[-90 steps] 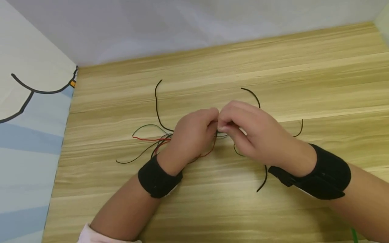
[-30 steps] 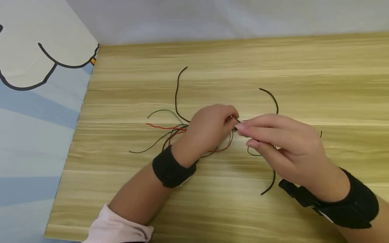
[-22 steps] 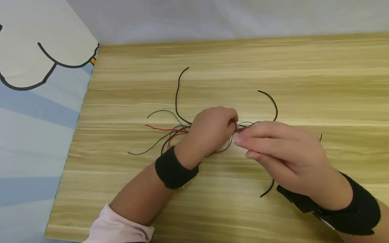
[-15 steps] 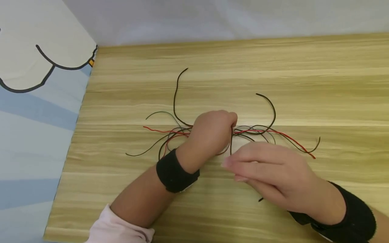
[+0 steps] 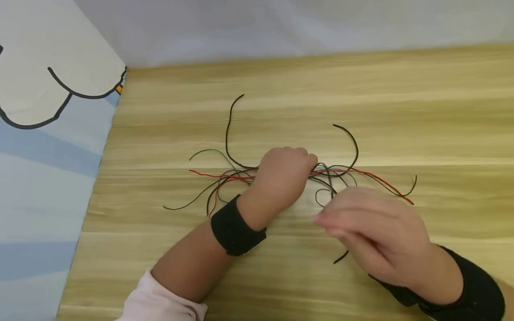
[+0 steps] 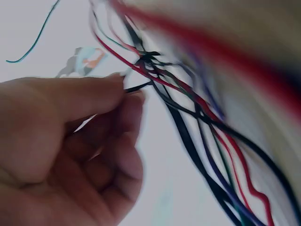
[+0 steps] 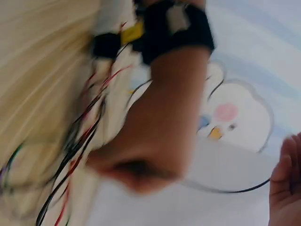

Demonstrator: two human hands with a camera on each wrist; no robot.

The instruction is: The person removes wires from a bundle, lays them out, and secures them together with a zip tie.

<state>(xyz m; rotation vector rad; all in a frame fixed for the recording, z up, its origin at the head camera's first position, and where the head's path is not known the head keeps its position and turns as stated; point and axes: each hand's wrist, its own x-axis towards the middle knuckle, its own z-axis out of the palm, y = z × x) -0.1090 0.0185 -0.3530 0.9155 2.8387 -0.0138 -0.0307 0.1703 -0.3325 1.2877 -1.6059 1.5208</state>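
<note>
A loose bundle of red, black and green wires (image 6: pixel 197 110) lies across the table, its ends fanning out on both sides of my left hand (image 5: pixel 283 176). That hand covers the bundle's middle. In the left wrist view its thumb and forefinger pinch a thin black wire (image 6: pixel 138 87) that crosses at the bundle. The right wrist view shows this thin wire running from the left hand to the fingertips of my right hand (image 7: pixel 287 183), which hold it. From the head, the right hand (image 5: pixel 377 236) is blurred, nearer the body, and hides some wire.
The wood-grain table (image 5: pixel 180 111) meets a pale wall (image 5: pixel 249 26) at the back. At left stands a printed panel (image 5: pixel 44 187) with a cartoon drawing. Both wrists wear black straps (image 5: pixel 237 227).
My right hand has come away from the left, moving toward the body and drawing the thin black wire out. The left hand stays at the bundle, turned more over it.
</note>
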